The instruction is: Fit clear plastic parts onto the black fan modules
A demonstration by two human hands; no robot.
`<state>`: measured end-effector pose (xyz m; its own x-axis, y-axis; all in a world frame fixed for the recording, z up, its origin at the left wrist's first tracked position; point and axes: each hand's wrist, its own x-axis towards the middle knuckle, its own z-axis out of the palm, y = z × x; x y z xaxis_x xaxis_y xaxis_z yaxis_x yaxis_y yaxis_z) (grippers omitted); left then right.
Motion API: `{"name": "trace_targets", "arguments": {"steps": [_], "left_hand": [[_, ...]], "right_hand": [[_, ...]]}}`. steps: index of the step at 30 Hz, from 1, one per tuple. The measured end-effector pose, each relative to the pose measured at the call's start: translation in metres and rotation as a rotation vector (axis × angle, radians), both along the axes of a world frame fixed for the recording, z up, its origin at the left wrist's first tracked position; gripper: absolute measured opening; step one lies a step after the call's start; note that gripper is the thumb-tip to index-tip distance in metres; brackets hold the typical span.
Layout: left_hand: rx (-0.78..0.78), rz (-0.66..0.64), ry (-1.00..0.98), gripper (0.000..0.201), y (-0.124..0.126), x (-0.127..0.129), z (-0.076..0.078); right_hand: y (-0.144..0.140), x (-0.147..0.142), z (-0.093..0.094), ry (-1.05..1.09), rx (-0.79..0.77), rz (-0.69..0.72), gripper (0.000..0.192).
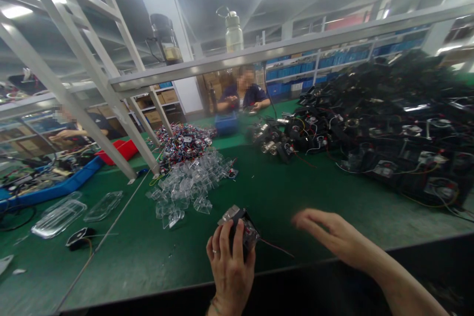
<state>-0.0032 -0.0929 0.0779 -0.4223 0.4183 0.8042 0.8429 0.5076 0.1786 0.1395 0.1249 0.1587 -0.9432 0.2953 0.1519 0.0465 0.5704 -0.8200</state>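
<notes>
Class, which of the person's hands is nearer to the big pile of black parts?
Right. The right hand hovers open below the pile of black parts; the left hand grips a small black part further left.

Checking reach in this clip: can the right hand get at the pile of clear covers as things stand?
Probably yes. The right hand is open and holds nothing, and bare green mat lies between it and the clear covers.
</notes>
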Motion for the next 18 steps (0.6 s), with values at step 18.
{"name": "trace_targets", "arguments": {"steps": [18], "left_hand": [[0.188,-0.136,-0.261,0.049,-0.012,-0.013,-0.015]], "right_hand": [[-0.044,-0.093,-0.049,-0.045,-0.258,0.289,0.082]]}}
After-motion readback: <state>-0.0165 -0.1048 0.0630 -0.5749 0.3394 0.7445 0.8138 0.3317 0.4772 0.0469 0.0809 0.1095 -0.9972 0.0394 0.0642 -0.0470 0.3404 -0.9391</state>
